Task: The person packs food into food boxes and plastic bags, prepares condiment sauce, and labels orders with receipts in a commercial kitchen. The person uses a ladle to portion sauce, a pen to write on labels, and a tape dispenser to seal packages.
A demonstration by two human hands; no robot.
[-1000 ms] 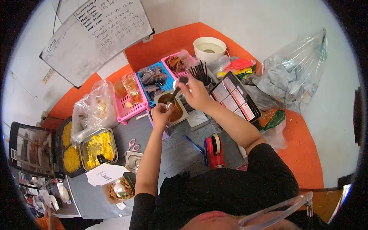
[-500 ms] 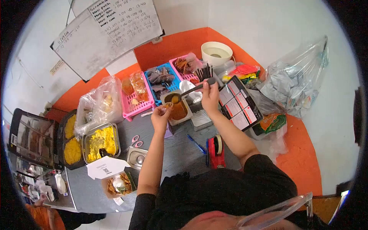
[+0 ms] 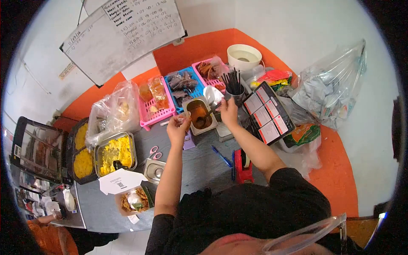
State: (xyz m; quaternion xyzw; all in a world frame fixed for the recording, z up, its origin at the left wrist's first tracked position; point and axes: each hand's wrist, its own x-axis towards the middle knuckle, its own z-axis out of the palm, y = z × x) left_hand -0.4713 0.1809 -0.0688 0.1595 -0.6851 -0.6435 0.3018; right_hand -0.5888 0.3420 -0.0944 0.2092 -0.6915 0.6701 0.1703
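My right hand (image 3: 229, 112) is closed round the handle of a dark ladle (image 3: 209, 114), whose bowl sits in the orange-brown sauce of a metal container (image 3: 196, 102). Just left of that container, my left hand (image 3: 179, 122) pinches something small and clear, perhaps a plastic bag; its shape is hard to make out. A purple object (image 3: 188, 141) stands below the container. Black straws (image 3: 231, 80) fill a cup behind my right hand.
Pink (image 3: 159, 115) and blue (image 3: 197, 92) baskets hold packets at the back. A tray of yellow food (image 3: 114, 155), scissors (image 3: 156, 153) and an open food box (image 3: 135, 201) are left. A tablet (image 3: 268, 112) and red tape dispenser (image 3: 243, 168) are right. Another person (image 3: 53, 238) is lower left.
My right hand has lowered the ladle, and its bowl has gone from above the container down into the sauce. My left hand stays beside the container. The view has shifted slightly.
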